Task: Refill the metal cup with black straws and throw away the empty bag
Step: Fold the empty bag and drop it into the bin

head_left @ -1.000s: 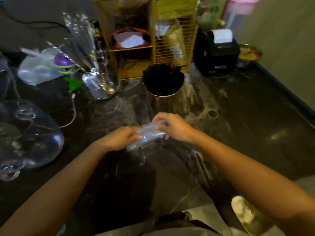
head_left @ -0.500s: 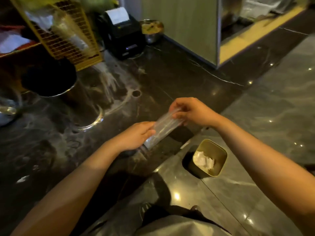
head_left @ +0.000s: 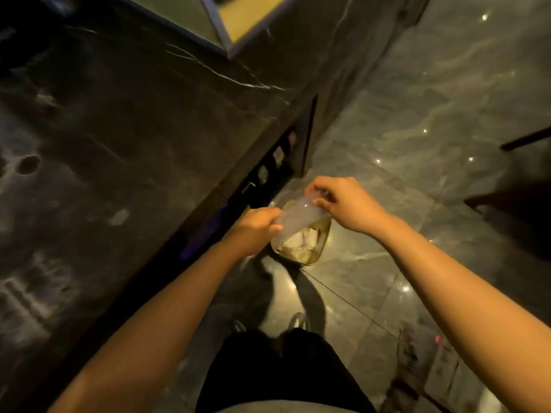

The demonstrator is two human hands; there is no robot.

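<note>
The clear empty bag (head_left: 298, 217) stretches between the 2 hands, left hand (head_left: 256, 228) and right hand (head_left: 343, 204) each pinching an end, above a bin (head_left: 320, 248) on the glossy floor (head_left: 417, 114) beside the dark marble counter (head_left: 119, 114).

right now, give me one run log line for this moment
phase: discard bag | left hand: gripping empty bag | right hand: gripping bag | bag: over bin, unreleased

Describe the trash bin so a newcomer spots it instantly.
Follow the dark marble counter to its front edge, then look down to the shiny floor beside it. The trash bin stands there under both hands: a small yellowish open container with crumpled white paper inside.
</note>
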